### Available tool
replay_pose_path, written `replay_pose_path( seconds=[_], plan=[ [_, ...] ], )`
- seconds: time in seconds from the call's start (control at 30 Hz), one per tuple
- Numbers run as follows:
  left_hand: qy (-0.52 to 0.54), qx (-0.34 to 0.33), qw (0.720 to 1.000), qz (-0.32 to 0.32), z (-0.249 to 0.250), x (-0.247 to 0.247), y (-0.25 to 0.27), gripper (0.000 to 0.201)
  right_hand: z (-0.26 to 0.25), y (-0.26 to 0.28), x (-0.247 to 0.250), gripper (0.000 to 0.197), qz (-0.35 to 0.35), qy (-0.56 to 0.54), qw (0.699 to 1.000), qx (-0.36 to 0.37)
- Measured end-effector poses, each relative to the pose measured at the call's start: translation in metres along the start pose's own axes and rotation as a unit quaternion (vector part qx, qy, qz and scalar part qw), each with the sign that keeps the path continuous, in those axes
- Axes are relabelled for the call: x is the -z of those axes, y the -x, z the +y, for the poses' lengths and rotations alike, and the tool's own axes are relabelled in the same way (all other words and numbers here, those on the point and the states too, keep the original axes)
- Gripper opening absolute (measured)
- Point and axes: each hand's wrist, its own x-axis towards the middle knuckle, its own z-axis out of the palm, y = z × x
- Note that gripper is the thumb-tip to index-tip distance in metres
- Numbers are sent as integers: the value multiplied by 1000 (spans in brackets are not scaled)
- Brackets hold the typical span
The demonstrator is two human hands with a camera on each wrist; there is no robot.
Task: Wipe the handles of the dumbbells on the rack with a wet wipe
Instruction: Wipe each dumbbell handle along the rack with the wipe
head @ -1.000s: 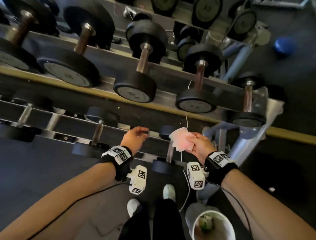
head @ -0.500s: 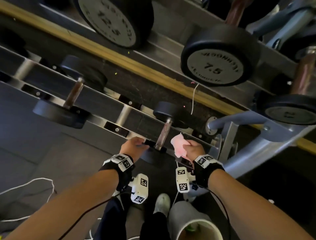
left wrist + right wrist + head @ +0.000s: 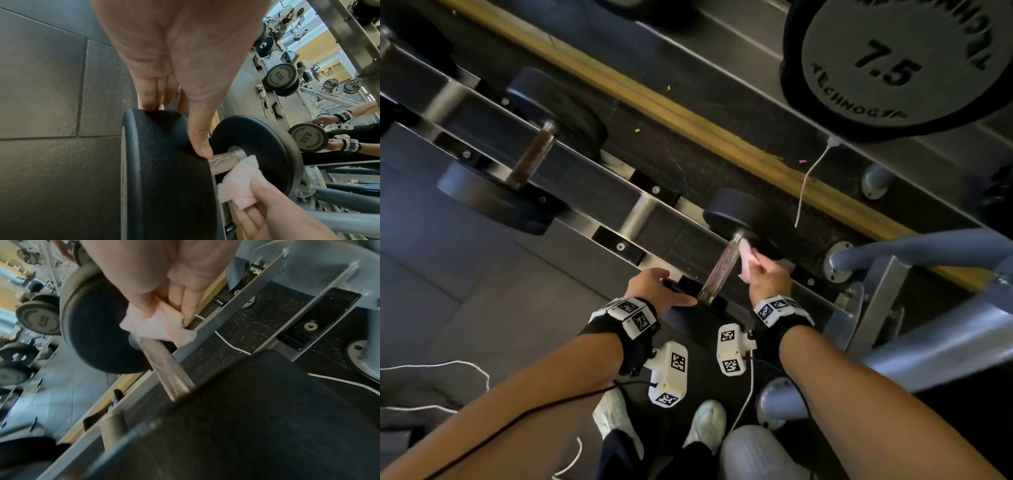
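Note:
A small black dumbbell lies on the lowest rack tier, its metal handle [image 3: 719,270] running from near head [image 3: 164,170] to far head [image 3: 736,212]. My left hand [image 3: 664,287] rests over the top of the near head, fingers fairly straight and thumb [image 3: 200,146] lying at its inner edge. My right hand [image 3: 760,270] pinches a folded pinkish wet wipe [image 3: 746,258] and presses it against the handle's far end, next to the far head [image 3: 96,337]. The right wrist view shows the wipe [image 3: 158,329] draped on the handle [image 3: 168,368].
Another small dumbbell [image 3: 530,161] sits further left on the same tier. A large 7.5 dumbbell [image 3: 893,65] overhangs on the tier above. A white cable [image 3: 808,185] dangles near the far head. The grey-blue rack leg [image 3: 928,253] stands right of my right hand.
My head has dropped closer to the lowest tier. The right hand has carried the wipe from beside the handle onto its far end. The left hand stays on the near head.

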Motion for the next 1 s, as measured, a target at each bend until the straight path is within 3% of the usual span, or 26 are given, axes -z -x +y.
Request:
replay_pose_path(
  seconds=[0.17,0.33,0.43,0.5,0.6,0.73,0.87,1.0],
  plan=[
    [-15,2,1000,3,1,2,-1,92,20,25,-20,23,-155,7,988,-14],
    [-34,-5,999,1,2,1,2,87,29,35,-10,23,-252,114,960,44],
    [-32,-5,999,-4,1,2,0,87,13,22,-2,19,-163,73,984,2],
    [-31,-3,999,-8,1,4,-1,89,11,10,2,20,-76,40,996,38],
    [-48,-7,999,-15,3,6,-4,89,13,-5,2,31,-27,50,993,103],
    [-72,-17,997,-20,3,7,-8,87,21,-14,-7,36,-48,121,976,174],
    [-77,-20,997,-19,0,6,-10,86,41,-9,-16,40,-133,279,929,206],
    [-71,-19,997,-20,-1,4,-9,84,43,-7,-7,35,-170,256,929,206]
  ],
)
